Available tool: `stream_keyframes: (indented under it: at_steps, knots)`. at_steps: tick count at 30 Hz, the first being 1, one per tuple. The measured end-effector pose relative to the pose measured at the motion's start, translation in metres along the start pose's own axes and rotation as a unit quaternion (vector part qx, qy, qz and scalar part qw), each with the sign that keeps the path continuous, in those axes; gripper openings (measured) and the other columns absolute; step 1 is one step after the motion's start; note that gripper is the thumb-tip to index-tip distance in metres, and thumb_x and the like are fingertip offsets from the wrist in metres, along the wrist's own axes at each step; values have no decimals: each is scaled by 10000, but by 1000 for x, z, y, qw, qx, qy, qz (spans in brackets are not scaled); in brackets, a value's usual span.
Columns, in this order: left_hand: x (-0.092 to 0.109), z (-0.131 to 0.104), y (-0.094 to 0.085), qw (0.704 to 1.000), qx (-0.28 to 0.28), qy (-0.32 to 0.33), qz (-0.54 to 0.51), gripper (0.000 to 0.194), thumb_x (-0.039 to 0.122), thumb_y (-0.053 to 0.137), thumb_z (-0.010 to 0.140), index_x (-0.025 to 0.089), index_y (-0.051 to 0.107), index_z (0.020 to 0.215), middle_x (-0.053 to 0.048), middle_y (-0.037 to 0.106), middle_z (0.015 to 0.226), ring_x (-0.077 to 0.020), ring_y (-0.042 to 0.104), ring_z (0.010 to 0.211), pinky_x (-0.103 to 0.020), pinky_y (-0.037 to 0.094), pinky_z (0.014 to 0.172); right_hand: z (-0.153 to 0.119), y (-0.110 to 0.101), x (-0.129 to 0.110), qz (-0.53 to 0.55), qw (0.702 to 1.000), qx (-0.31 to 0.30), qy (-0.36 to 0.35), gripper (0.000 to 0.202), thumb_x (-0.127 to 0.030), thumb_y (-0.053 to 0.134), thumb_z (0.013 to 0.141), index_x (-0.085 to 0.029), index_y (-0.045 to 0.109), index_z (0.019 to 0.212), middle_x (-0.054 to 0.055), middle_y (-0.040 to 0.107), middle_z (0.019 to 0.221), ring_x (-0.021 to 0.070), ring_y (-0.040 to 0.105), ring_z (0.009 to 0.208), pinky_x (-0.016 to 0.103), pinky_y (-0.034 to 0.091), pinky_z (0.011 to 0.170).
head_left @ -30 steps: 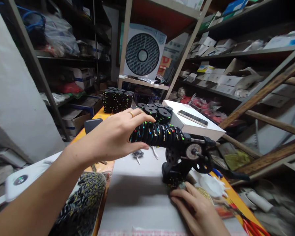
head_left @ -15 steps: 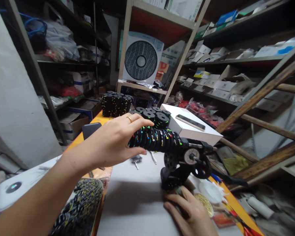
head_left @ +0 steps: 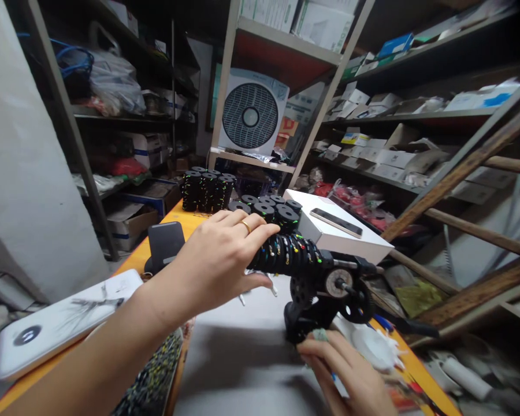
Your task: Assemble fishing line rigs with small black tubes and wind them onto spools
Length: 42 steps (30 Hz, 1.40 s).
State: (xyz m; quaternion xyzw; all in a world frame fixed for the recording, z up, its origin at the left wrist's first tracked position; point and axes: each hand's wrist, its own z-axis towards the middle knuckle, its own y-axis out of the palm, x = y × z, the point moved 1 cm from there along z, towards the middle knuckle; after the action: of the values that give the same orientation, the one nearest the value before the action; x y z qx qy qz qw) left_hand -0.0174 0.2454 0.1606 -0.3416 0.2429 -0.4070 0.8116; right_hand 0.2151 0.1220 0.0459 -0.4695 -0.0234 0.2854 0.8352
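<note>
In the head view my left hand [head_left: 227,257] is wrapped over a row of black ring-shaped spools [head_left: 288,254] wound with line and small coloured bits. Its fingers lie on top and its thumb underneath, hiding the left end of the row. The row sits sideways on a black stand with gears and a dial [head_left: 338,283]. Low on the right, my right hand [head_left: 344,370] is closed near the foot of the stand, with green tape on one finger. What its fingertips hold, if anything, is hidden.
Stacks of black spools [head_left: 208,189] stand behind. A phone [head_left: 335,222] rests on a white box [head_left: 364,245]. At left are a white device [head_left: 65,323], a dark phone-like slab [head_left: 167,242] and a tray of small black and yellow pieces [head_left: 149,375]. White dishes [head_left: 375,344] lie right.
My left hand has slid right along the spools, covering more of the row. My right hand has shifted slightly right, away from the stand's foot. The view has tilted up a little.
</note>
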Motion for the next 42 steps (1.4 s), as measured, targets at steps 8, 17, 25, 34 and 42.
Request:
stream_keyframes:
  at_steps: [8, 17, 25, 34, 42]
  knots:
    - [1, 5, 0, 998, -15, -30, -44, 460, 360, 758, 769, 197, 585, 1162, -49, 671, 1109, -266, 611, 1000, -416, 509, 854, 79, -57, -27, 23, 980, 199, -5, 249, -122, 678, 852, -263, 634, 1052, -28, 726, 955, 122, 696, 808, 218, 535, 787]
    - [3, 7, -4, 995, -41, -59, -69, 447, 365, 750, 775, 221, 573, 1160, -40, 660, 1094, -265, 592, 1018, -423, 483, 863, 132, -52, -41, 22, 968, 226, -111, 190, -60, 656, 845, -193, 611, 973, -6, 729, 899, 121, 703, 771, 229, 559, 739]
    - [3, 8, -4, 995, -46, -60, -70, 429, 365, 748, 776, 219, 578, 1142, -34, 654, 1077, -271, 587, 1003, -431, 478, 850, 136, -49, -41, -34, 966, 217, -138, 186, -57, 629, 854, -201, 587, 964, -1, 732, 869, 138, 715, 740, 234, 560, 682]
    - [3, 6, -3, 996, -32, -57, -52, 504, 379, 756, 766, 190, 564, 1192, -54, 655, 1081, -288, 591, 999, -434, 486, 837, 135, -48, -38, -47, 967, 206, -144, 177, -60, 617, 862, -202, 573, 959, 2, 734, 873, 136, 719, 764, 223, 563, 687]
    - [3, 6, -4, 995, -52, -60, -56, 440, 385, 716, 798, 186, 587, 1168, -63, 654, 1094, -282, 579, 995, -430, 483, 836, 131, -45, -35, -45, 964, 192, -177, 246, -17, 599, 849, -220, 558, 982, 10, 734, 893, 151, 718, 781, 237, 581, 681]
